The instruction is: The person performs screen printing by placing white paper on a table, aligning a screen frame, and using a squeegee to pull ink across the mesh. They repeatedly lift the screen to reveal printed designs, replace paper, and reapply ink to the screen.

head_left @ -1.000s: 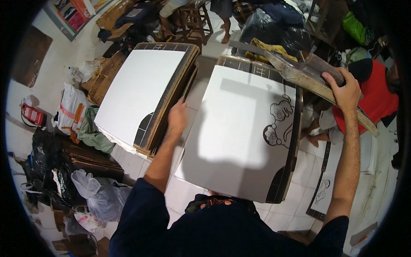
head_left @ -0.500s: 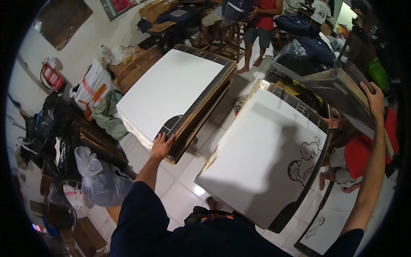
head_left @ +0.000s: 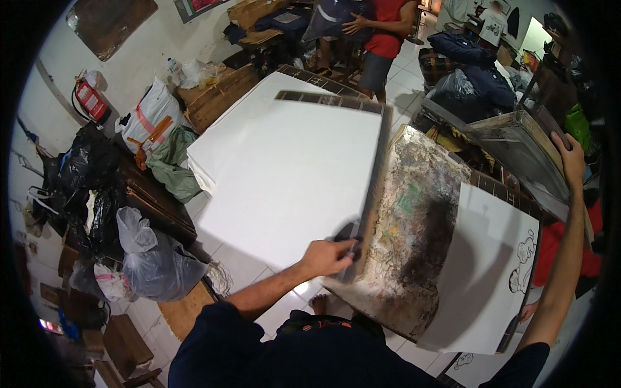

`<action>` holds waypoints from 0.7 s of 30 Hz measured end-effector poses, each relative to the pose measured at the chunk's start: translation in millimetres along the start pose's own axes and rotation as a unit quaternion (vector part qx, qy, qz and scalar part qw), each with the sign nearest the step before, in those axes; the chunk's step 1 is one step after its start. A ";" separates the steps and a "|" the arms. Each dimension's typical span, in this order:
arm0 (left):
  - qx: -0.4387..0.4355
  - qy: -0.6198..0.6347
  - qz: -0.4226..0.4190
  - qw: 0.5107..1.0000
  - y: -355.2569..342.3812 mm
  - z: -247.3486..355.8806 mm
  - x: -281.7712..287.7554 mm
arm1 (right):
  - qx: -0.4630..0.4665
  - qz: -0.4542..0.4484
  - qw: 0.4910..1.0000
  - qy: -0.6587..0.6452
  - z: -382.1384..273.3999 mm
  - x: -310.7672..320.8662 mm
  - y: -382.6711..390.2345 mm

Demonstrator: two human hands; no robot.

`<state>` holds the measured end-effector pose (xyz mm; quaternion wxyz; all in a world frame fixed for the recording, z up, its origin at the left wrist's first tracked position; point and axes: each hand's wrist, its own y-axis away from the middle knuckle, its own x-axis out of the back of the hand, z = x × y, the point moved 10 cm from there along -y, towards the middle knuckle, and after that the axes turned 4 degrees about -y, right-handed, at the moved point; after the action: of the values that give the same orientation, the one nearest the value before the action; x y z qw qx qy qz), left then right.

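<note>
My left hand (head_left: 328, 257) grips the near corner of a dark-edged board carrying a white sheet (head_left: 291, 174), angled over the left stack (head_left: 239, 97). Right of it lies a mottled, paint-stained board surface (head_left: 414, 213). A white sheet with black cartoon animal outlines (head_left: 482, 271) covers that board's right part. My right hand (head_left: 566, 152), at the upper right, is closed on the edge of a dark screen frame (head_left: 511, 149), raised at a tilt beside the printed sheet.
Plastic bags (head_left: 155, 258), sacks (head_left: 149, 110) and cardboard (head_left: 217, 97) crowd the left; a fire extinguisher (head_left: 90, 100) hangs there. A standing co-worker (head_left: 381, 35) holds a bagged bundle behind. Another in red (head_left: 556, 252) is low at right. Dark bundles (head_left: 469, 68) lie behind the frame.
My left hand has moved right with the dark-edged board and its white sheet. The stained surface now shows, with the printed sheet covering only its right part. The view has shifted.
</note>
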<state>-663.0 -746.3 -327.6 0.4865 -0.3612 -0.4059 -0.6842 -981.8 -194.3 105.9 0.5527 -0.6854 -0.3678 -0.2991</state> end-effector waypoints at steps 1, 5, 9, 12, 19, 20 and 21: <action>-0.005 0.079 0.158 0.984 25.0 -20.4 19.1 | 0.001 0.010 1.000 -0.002 -2.2 4.4 0.7; 0.431 -0.081 0.399 0.805 174.3 -209.4 32.0 | -0.003 -0.018 0.999 -0.028 -10.2 4.9 3.2; 0.562 0.117 0.255 0.778 244.5 -282.9 -35.5 | -0.003 -0.030 0.999 -0.038 -16.5 4.6 7.3; 0.545 0.062 0.307 0.778 237.5 -255.2 -25.8 | 0.014 -0.060 0.998 -0.029 -27.4 2.1 8.4; 0.427 0.084 0.278 0.856 127.1 -198.2 -1.6 | -0.006 -0.028 0.999 -0.036 -53.6 33.0 36.8; 0.419 0.093 0.270 0.862 109.6 -189.8 -3.0 | -0.004 -0.025 0.999 -0.034 -60.0 36.2 40.2; 0.396 0.096 0.247 0.879 87.5 -178.4 -7.0 | 0.001 -0.023 0.999 -0.036 -66.2 37.7 42.4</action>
<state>-594.9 -922.7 -389.0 0.7787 -0.1592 -0.4921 -0.3551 -925.9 -257.5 127.8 0.5328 -0.6863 -0.4037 -0.2867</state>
